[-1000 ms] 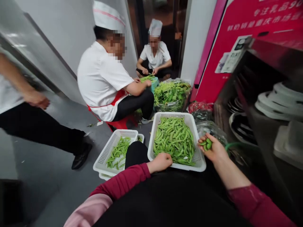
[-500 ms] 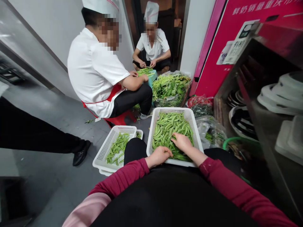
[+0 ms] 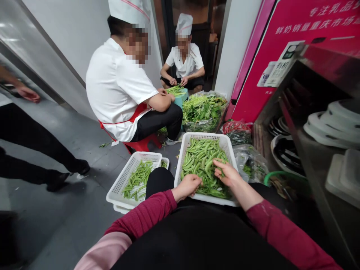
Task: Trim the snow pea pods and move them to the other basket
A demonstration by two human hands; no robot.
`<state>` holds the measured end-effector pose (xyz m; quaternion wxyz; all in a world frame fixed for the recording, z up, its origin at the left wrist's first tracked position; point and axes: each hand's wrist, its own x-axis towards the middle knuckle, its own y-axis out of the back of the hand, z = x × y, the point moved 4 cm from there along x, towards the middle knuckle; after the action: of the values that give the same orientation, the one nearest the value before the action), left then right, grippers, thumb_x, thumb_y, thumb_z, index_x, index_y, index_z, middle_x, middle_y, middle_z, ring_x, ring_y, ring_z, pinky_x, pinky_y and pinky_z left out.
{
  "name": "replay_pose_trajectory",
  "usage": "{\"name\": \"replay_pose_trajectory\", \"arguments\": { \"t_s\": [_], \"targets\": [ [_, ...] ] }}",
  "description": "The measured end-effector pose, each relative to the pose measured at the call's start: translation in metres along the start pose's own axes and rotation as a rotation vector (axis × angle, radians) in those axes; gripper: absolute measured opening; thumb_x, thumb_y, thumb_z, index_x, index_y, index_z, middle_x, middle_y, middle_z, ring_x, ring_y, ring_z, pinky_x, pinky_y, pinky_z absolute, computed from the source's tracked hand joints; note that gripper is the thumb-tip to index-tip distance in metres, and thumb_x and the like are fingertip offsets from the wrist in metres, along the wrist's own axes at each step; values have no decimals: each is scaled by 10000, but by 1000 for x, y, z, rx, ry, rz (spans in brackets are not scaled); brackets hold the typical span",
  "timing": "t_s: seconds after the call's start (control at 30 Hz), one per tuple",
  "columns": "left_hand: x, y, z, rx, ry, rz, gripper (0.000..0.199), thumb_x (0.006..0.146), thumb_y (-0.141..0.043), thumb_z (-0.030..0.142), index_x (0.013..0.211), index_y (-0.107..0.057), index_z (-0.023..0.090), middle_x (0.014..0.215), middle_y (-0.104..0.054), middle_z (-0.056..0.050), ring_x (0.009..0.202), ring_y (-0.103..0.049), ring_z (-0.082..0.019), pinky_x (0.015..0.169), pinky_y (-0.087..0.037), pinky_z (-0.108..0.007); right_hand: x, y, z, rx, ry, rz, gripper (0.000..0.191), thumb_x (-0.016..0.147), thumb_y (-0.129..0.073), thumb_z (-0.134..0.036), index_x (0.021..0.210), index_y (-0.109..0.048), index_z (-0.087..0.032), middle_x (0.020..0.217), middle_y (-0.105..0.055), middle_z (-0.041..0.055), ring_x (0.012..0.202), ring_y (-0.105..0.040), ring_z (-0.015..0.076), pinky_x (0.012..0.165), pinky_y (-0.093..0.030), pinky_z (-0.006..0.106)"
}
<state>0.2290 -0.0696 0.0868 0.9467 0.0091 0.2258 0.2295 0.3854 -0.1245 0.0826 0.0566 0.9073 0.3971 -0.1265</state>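
A white perforated basket point(image 3: 233, 152) full of green pea pods point(image 3: 201, 155) rests at my lap. My left hand point(image 3: 188, 186) is at the basket's near left edge, its fingers curled together; whatever they may hold is hidden. Over the right part of the pods is my right hand point(image 3: 229, 175), fingers apart and partly bent, with no pod clearly gripped. To the left, a second white basket point(image 3: 114, 193) stands low beside my knee and holds fewer pods point(image 3: 137, 179).
Two people in white sit ahead, handling green stalks point(image 3: 176, 90). Near them stands a bag of leafy greens point(image 3: 205, 108). At right are a metal shelf with white dishes point(image 3: 333, 122) and a green-rimmed basket point(image 3: 271, 176). Another person's legs point(image 3: 42, 146) are at left.
My right hand has lifted and moved right, its fingers spreading. My left hand stays near the basket's edge, more closed. The person at left has shifted stance, and a hand now shows there.
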Motion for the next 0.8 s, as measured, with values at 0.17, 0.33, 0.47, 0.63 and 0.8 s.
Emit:
{"name": "replay_pose_trajectory", "arguments": {
  "t_s": [0.17, 0.33, 0.47, 0.63, 0.8],
  "targets": [
    [2, -9, 20, 36, -173, -54, 337, 756, -400, 457, 766, -490, 133, 468, -366, 66, 336, -337, -51, 341, -272, -177, -30, -7, 0, 638, -242, -99, 312, 550, -740, -253, 759, -516, -191, 623, -528, -73, 349, -289, -3, 341, -263, 145],
    [-7, -10, 34, 71, -232, -51, 275, 802, -309, 344, 781, -488, 136, 495, -365, 63, 361, -321, -43, 376, -271, -172, -44, -14, 15, 725, -278, -64, 277, 573, -728, -228, 752, -519, -192, 658, -550, -62, 347, -289, -3, 332, -261, 144],
    [-21, -10, 46, 213, -353, -48, 243, 782, -303, 238, 710, -506, 127, 543, -426, 36, 468, -387, -52, 465, -316, -169, -51, -10, 21, 677, -166, -80, 327, 571, -728, -277, 820, -527, -212, 663, -539, -64, 350, -280, 2, 343, -250, 155],
    [-26, -10, 44, 321, -308, -146, 238, 744, -282, 166, 688, -511, 132, 541, -433, 32, 490, -403, -64, 490, -332, -173, -54, 20, 12, -9, 126, -64, 275, 639, -622, -435, 794, -576, -212, 570, -514, -39, 375, -375, 72, 389, -330, 220],
    [-22, -7, 43, 582, -322, -213, 234, 728, -315, 145, 635, -529, 140, 556, -466, 26, 511, -401, -65, 538, -340, -175, -59, 29, -27, -827, 582, -127, 243, 690, -558, -381, 893, -628, -269, 884, -594, 33, 806, -559, 199, 721, -426, 293]
  ]
}}
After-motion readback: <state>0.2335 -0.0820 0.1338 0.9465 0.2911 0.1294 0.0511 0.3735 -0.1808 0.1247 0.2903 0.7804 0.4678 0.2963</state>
